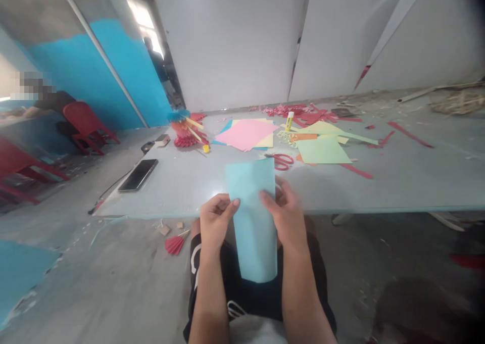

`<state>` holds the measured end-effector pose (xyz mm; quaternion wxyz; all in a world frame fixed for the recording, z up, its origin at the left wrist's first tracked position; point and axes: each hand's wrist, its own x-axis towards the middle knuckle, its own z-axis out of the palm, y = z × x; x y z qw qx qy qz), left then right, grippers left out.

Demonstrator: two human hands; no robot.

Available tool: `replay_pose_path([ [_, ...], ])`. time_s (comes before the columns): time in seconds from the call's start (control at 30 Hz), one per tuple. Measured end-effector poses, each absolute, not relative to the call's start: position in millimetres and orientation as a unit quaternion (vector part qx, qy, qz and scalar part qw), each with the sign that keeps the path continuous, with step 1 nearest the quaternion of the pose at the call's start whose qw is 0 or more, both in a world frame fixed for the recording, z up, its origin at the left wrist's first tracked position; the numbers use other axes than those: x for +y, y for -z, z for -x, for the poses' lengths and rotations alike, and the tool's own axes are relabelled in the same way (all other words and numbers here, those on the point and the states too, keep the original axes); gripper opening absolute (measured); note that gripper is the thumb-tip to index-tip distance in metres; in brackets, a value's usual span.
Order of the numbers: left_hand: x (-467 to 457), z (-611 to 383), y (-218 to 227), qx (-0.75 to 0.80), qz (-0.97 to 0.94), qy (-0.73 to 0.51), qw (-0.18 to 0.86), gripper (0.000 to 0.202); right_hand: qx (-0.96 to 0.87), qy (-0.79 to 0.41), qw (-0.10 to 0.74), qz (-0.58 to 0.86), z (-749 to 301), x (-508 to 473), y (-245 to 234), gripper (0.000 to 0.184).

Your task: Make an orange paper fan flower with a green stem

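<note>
gray table [189, 190] ahead; left fingers [230, 208] and right fingers [268, 201] pinch blue paper [254, 238], long axis pointing forward.

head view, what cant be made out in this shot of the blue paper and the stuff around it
All in the head view:
Light-blue paper: far face hidden by its near face.
Right hand: some fingertips hidden behind that paper.
Glue stick: print too small to read.
Sheets under the pink paper: mostly covered by it.
Nearer red chair: cut off by the left edge.

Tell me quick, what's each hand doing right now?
Left hand: closed, holding the light blue paper by its left edge.
Right hand: closed, holding the same paper's right edge, thumb in front.
</note>
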<state>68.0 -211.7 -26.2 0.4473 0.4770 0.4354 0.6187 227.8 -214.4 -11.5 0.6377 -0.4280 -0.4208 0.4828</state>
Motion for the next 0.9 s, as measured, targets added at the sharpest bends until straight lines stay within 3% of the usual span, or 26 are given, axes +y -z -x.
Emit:
replay_pose_path([
  [0.13,-208,-67,28,0.438,-0.474,-0.619,0.448,0.026,-0.442,-0.464,0.634,0.433,-227,-211,14,0.036],
  [0.33,-206,-66,30,0.438,-0.458,-0.648,0.423,0.025,-0.452,-0.468,0.625,0.431,-227,-213,14,0.033],
  [0.7,-198,-66,40,0.443,-0.477,-0.629,0.426,0.023,-0.443,-0.486,0.609,0.443,-230,-200,24,0.035],
  [0.9,-165,-67,22,0.404,-0.52,-0.616,0.433,0.027,-0.429,-0.504,0.608,0.438,-232,-187,27,0.044],
])
